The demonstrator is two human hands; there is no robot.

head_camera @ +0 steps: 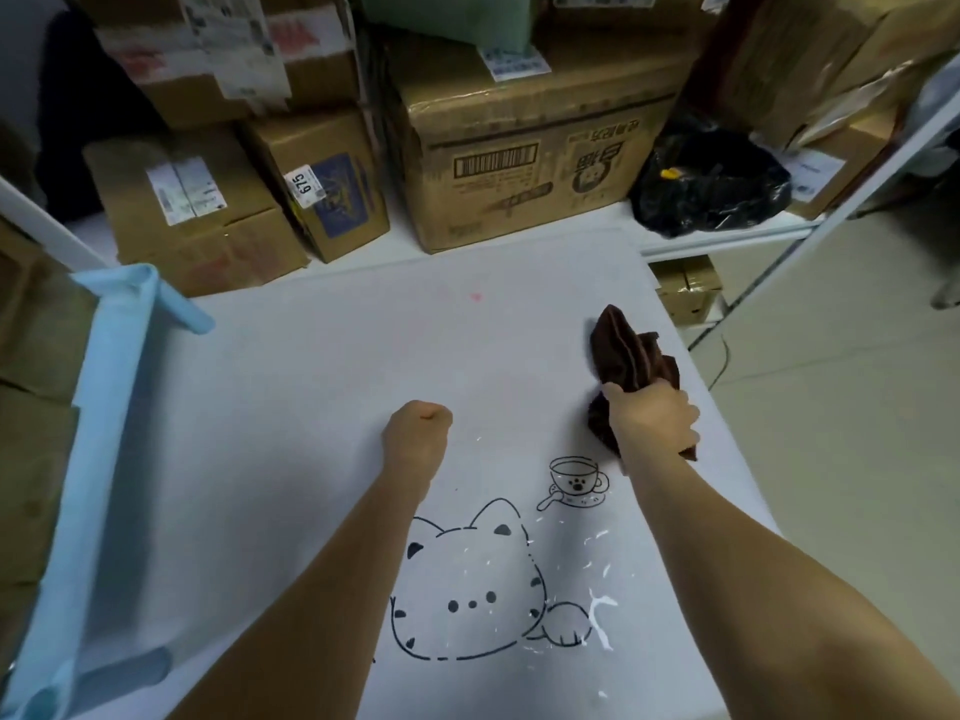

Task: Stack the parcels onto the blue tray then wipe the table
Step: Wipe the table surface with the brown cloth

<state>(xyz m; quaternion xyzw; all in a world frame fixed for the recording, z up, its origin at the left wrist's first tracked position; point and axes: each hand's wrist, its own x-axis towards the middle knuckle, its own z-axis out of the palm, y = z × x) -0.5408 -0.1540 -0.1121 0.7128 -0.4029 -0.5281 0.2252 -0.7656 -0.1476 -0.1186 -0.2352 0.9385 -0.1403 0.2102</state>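
My right hand (653, 415) grips a dark brown cloth (626, 356) near the right edge of the pale grey table (322, 387); part of the cloth sticks up above my fist and part hangs below it. My left hand (418, 433) is a closed fist holding nothing, resting on the table near its middle. A cat and a teacup drawing (467, 589) is printed on the tabletop, with white smears (600, 615) around it. The light blue tray (98, 407) runs along the table's left side, only its rim showing. No parcels lie on the tabletop.
Several cardboard boxes (519, 148) are stacked on a white shelf behind the table, with a black plastic bag (711, 184) at their right. More brown cardboard (31, 459) stands left of the tray. A small pink mark (475, 297) lies near the table's far edge. Tiled floor lies to the right.
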